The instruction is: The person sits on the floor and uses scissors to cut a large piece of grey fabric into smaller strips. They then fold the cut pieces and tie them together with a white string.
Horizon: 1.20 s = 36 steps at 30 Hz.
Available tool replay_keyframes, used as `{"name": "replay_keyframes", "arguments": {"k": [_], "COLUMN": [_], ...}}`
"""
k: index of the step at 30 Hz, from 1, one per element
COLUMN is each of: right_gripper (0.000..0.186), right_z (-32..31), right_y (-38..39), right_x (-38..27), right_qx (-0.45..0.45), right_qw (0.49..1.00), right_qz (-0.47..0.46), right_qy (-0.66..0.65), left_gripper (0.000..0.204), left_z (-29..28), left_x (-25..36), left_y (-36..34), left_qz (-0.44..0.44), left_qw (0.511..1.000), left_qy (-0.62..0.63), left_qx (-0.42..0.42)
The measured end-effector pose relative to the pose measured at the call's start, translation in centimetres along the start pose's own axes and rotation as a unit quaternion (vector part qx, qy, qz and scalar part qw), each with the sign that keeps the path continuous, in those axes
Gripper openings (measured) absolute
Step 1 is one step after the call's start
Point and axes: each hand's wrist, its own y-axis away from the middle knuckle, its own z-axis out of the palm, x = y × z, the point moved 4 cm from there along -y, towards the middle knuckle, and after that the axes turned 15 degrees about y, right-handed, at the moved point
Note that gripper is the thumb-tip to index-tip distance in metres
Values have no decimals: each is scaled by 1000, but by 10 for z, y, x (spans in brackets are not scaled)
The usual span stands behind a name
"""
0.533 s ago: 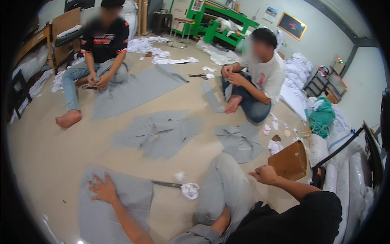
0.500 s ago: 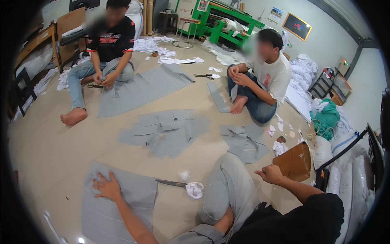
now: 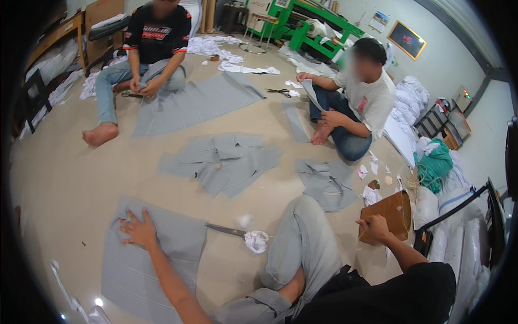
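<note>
My left hand lies flat with spread fingers on a grey striped fabric piece on the floor. Beside the fabric's right edge are scissors, their dark blades pointing left and their handles wrapped in white cloth. My right hand is raised in front of a brown cardboard box, its fingers curled closed. Whatever those fingers may hold is too small to make out.
Grey cut pieces lie mid-floor, with a smaller pile to their right. Two people sit beyond: one in a black shirt handles grey cloth, another in a white shirt holds a grey strip. A green machine stands behind.
My right hand has moved right, over the box. The left hand stays flat on the fabric. The white-shirted person's hands have spread apart along a grey strip. The view has shifted slightly.
</note>
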Motion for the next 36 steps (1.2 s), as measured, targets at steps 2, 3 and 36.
{"name": "replay_keyframes", "arguments": {"k": [2,3,36], "right_gripper": [56,56,48], "right_z": [-5,-3,-58], "right_y": [4,2,-120], "right_x": [9,14,-259], "right_qx": [-14,-5,5], "right_qw": [1000,1000,859], "right_qz": [14,12,-183], "right_qy": [9,15,-478], "left_gripper": [82,82,76], "left_z": [0,1,-10], "left_x": [9,9,-68], "left_y": [5,4,-55], "left_qz": [-4,-2,66], "left_qw": [1000,1000,996], "left_qy": [-10,-9,64], "left_qx": [-12,-9,23]}}
